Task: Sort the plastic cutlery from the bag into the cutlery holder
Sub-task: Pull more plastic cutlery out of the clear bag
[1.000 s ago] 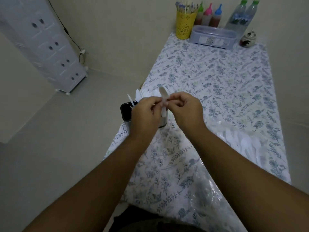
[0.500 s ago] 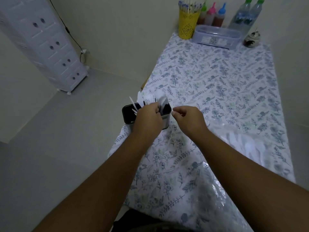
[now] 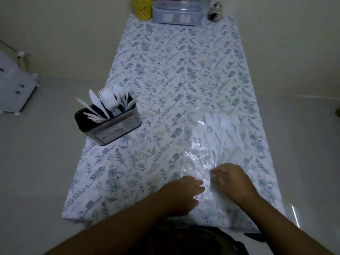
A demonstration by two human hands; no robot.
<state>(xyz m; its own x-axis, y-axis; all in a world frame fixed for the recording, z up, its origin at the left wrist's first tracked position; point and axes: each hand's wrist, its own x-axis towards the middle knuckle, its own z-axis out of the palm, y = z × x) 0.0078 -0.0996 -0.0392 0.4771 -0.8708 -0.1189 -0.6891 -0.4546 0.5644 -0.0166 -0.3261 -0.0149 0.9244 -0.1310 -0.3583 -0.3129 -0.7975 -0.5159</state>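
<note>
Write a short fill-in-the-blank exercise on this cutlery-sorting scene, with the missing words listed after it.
1. Both hands, the left hand and the right hand, are at the near end of the clear plastic ____.
2. The cutlery holder stands near the table's ____ edge.
3. The cutlery left to sort is coloured ____.
4. The cup at the far end is ____.

Missing words: bag; left; white; yellow

My two bare forearms, no sleeves reaching the wrists, no watch, rings or bracelets that I can see, my left hand, my right hand, dark clothing at my waist below.
</note>
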